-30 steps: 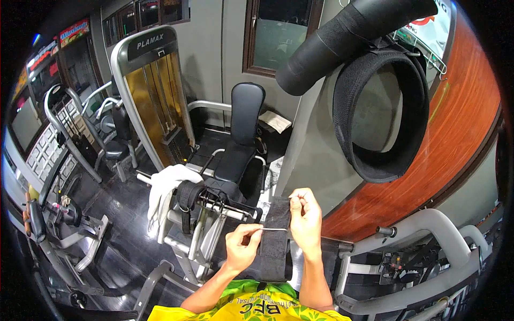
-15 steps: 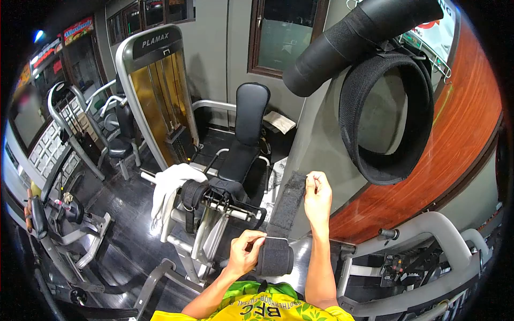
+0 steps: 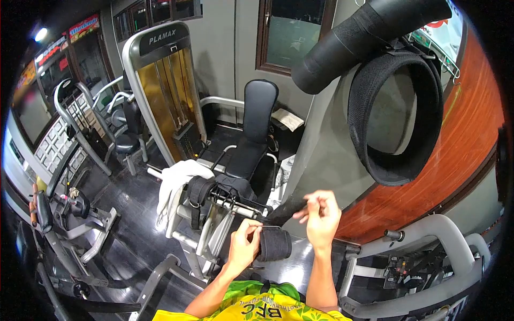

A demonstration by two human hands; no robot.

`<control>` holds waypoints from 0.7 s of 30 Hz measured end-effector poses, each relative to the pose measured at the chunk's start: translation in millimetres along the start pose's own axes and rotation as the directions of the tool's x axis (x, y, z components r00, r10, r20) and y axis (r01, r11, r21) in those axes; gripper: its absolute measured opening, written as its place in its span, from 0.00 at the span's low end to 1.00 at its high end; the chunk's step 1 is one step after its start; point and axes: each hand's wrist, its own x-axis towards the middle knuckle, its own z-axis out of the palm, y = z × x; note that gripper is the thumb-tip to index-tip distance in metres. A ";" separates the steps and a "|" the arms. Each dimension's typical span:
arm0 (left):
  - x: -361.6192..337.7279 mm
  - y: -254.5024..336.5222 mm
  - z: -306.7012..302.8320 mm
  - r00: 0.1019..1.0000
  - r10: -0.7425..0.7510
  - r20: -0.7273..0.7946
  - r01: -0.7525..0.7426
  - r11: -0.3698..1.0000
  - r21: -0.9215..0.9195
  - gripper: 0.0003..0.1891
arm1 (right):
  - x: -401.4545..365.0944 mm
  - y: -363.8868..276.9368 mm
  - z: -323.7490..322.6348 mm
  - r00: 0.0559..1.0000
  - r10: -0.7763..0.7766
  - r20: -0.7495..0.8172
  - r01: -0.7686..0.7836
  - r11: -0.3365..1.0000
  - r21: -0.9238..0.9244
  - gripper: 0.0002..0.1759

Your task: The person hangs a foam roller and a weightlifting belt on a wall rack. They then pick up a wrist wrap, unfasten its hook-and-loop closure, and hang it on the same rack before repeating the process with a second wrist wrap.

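Observation:
My left hand (image 3: 244, 247) is closed, pinching the thin metal bar at the edge of a wide black fabric belt (image 3: 276, 244) beside its rounded, looped part. The belt's loose tail (image 3: 286, 212) runs up and right from there to my right hand (image 3: 323, 218). That hand's fingers are bent around the tail's end, partly hiding it. Both hands are in front of my yellow shirt, above the dark floor.
A gym machine (image 3: 160, 96) with a black padded seat stands ahead. A white towel (image 3: 174, 187) and black straps (image 3: 199, 191) hang on a rack. At upper right hang a black padded roll (image 3: 348, 48) and a looped black belt (image 3: 365, 107). A grey machine frame (image 3: 444, 241) is at right.
The belt's tail, earlier stretched flat and upright, now slants lower and is turned more edge-on. My right hand has come down, its fingers changed from a pinch at the tip. The left keeps its hold.

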 end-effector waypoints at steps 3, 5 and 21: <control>9.1 -3.6 -1.2 0.996 0.062 -0.065 -0.061 0.998 0.010 0.06 | -21.8 -0.6 -8.6 0.959 -0.186 0.212 0.212 0.972 -0.103 0.03; 15.3 -17.0 -0.1 0.987 0.122 -0.102 -0.127 0.990 -0.053 0.05 | -24.3 -2.5 -12.7 0.861 -0.402 0.310 0.467 0.868 -0.171 0.04; 31.0 7.4 -3.8 0.991 -0.130 0.003 0.102 0.760 -0.641 0.11 | -80.4 31.7 -25.4 0.616 -0.557 0.557 0.779 0.537 -0.324 0.09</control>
